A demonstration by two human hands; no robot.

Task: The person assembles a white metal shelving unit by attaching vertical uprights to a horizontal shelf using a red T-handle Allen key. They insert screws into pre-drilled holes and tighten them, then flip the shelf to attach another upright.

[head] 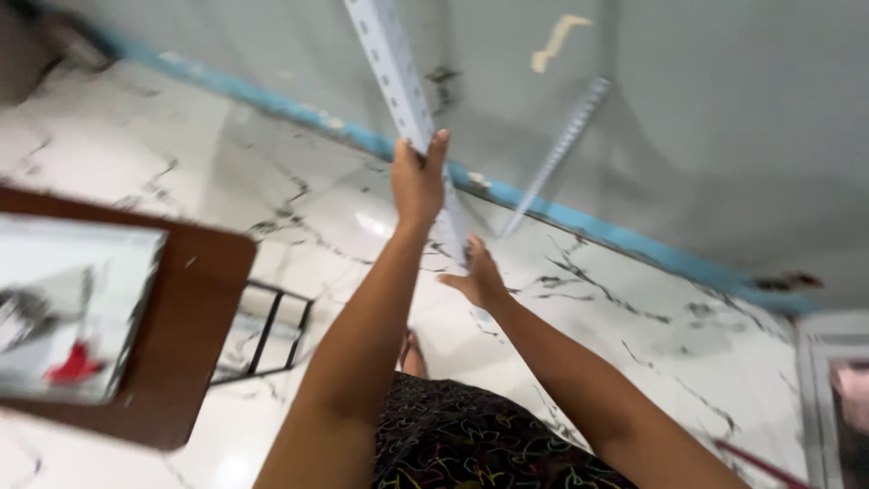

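Note:
I hold a long white perforated metal angle bar (pixel 398 81) upright over the marble floor. My left hand (pixel 416 181) grips it higher up, fingers wrapped around it. My right hand (pixel 477 276) holds its lower part just below. The bar runs from the top of the view down past both hands toward the floor. A second perforated bar (pixel 566 140) leans against the grey wall just to the right of my hands.
A brown wooden table (pixel 195 299) with a white sheet (pixel 72 308) on it and a black metal frame (pixel 267 330) stands at left. White marble floor (pixel 634 308) meets the wall along a blue strip (pixel 579 217). My foot (pixel 412 358) shows below.

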